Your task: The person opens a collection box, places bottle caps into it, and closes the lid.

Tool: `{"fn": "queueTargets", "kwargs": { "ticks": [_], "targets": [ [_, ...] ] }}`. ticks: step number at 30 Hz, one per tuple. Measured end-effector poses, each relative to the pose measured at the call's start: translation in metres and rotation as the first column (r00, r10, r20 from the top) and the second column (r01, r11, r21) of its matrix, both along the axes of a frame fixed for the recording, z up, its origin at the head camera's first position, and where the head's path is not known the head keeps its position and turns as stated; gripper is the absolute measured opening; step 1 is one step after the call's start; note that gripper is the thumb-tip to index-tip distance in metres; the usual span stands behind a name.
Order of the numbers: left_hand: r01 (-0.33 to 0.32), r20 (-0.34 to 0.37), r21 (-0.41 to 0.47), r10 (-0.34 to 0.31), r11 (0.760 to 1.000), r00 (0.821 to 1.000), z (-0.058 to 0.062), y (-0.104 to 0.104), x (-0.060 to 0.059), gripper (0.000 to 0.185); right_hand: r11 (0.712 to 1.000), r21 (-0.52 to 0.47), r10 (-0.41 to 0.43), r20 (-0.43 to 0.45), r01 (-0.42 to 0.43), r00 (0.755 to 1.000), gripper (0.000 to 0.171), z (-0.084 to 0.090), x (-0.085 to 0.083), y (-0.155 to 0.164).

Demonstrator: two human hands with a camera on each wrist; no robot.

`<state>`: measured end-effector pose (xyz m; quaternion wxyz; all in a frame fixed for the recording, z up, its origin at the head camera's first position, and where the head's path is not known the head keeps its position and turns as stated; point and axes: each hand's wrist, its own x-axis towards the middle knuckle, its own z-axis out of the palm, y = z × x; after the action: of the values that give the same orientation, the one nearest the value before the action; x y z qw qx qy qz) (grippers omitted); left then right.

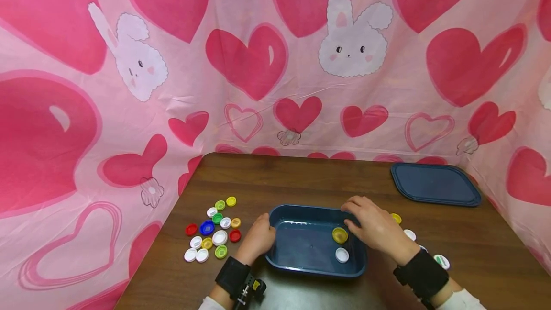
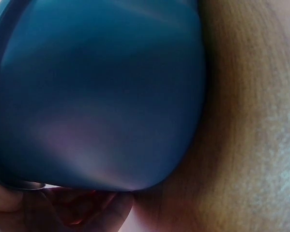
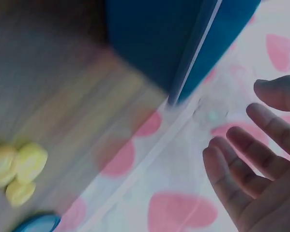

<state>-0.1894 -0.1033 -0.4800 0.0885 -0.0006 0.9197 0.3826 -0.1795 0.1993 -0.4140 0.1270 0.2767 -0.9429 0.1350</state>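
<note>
Black wrist straps (image 1: 233, 275) are sitting closest to the viewer, one on each forearm. Beyond them, a rectangular dark-blue plastic tray (image 1: 316, 269) is resting on the brown wooden table (image 1: 301, 176), near its front edge. The left hand (image 1: 257, 239) is gripping the tray's left wall, fingers curled over the rim; the left wrist view is showing the tray's blue underside (image 2: 96, 92) filling the frame, with fingertips (image 2: 111, 208) pressing against its lower edge. The right hand (image 1: 373, 226) is hovering over the tray's right rim with fingers relaxed and spread, holding nothing; the right wrist view is showing its splayed fingers (image 3: 261, 159) empty. Inside the tray, a yellow plastic bottle cap (image 1: 339, 235) and a white plastic bottle cap (image 1: 342, 255) are lying near the right wall. A cluster of mixed-colour bottle caps (image 1: 213, 233) is lying on the table left of the tray, and a few more caps (image 1: 409, 234) are lying to its right. A flat dark-blue lid (image 1: 435, 183) is lying at the far right of the table.
</note>
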Motion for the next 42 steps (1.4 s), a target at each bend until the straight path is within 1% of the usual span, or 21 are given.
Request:
{"fn": "queueTargets", "kwargs": {
  "ticks": [3, 5, 8, 13, 15, 16, 19, 23, 30, 32, 36, 42],
  "targets": [
    [-0.005, 0.006, 0.002, 0.005, 1.000, 1.000, 0.000, 0.000, 0.000, 0.052, 0.998, -0.008, -0.059, 0.032, 0.060, 0.998, 0.045, 0.004, -0.007, 0.017],
    [-0.005, -0.001, 0.000, 0.005, 1.000, 1.000, -0.001, 0.000, 0.000, 0.052, 0.996, -0.003, -0.089, 0.073, 0.089, 0.993, 0.053, 0.004, -0.011, 0.030],
    [-0.008, 0.004, 0.010, 0.008, 1.000, 1.000, -0.001, 0.000, 0.000, 0.053, 0.992, 0.019, -0.126, 0.155, 0.124, 0.980, 0.061, 0.001, -0.019, 0.050],
    [-0.008, 0.014, 0.017, 0.008, 1.000, 1.000, -0.002, 0.000, 0.000, 0.053, 0.986, 0.057, -0.164, 0.264, 0.154, 0.951, 0.063, -0.009, -0.034, 0.079],
    [-0.004, 0.004, 0.008, 0.004, 1.000, 1.000, -0.002, -0.001, -0.001, 0.052, 0.986, 0.066, -0.168, 0.296, 0.155, 0.940, 0.061, -0.013, -0.038, 0.089],
    [-0.004, 0.004, 0.008, 0.004, 1.000, 1.000, -0.002, -0.001, -0.001, 0.052, 0.985, 0.070, -0.172, 0.316, 0.158, 0.933, 0.060, -0.014, -0.040, 0.094],
    [-0.008, 0.013, 0.012, 0.008, 1.000, 1.000, -0.002, 0.000, -0.001, 0.052, 0.986, 0.073, -0.164, 0.351, 0.147, 0.922, 0.055, -0.020, -0.044, 0.106],
    [-0.017, 0.030, 0.021, 0.016, 1.000, 0.999, -0.001, 0.001, 0.000, 0.053, 0.989, 0.078, -0.148, 0.372, 0.128, 0.916, 0.048, -0.029, -0.047, 0.117],
    [-0.012, 0.006, -0.003, 0.012, 1.000, 1.000, 0.000, 0.001, 0.000, 0.052, 0.988, 0.086, -0.150, 0.412, 0.126, 0.899, 0.043, -0.036, -0.051, 0.125],
    [-0.007, 0.003, -0.009, 0.007, 1.000, 1.000, 0.001, 0.001, 0.000, 0.052, 0.988, 0.095, -0.153, 0.410, 0.125, 0.899, 0.043, -0.038, -0.052, 0.126],
    [-0.009, 0.018, -0.004, 0.009, 1.000, 1.000, 0.002, 0.002, 0.000, 0.052, 0.987, 0.119, -0.148, 0.392, 0.110, 0.908, 0.043, -0.043, -0.055, 0.126],
    [-0.008, 0.013, -0.008, 0.008, 1.000, 1.000, 0.002, 0.002, 0.000, 0.052, 0.986, 0.130, -0.146, 0.405, 0.101, 0.902, 0.039, -0.049, -0.059, 0.124]
  ]
}}
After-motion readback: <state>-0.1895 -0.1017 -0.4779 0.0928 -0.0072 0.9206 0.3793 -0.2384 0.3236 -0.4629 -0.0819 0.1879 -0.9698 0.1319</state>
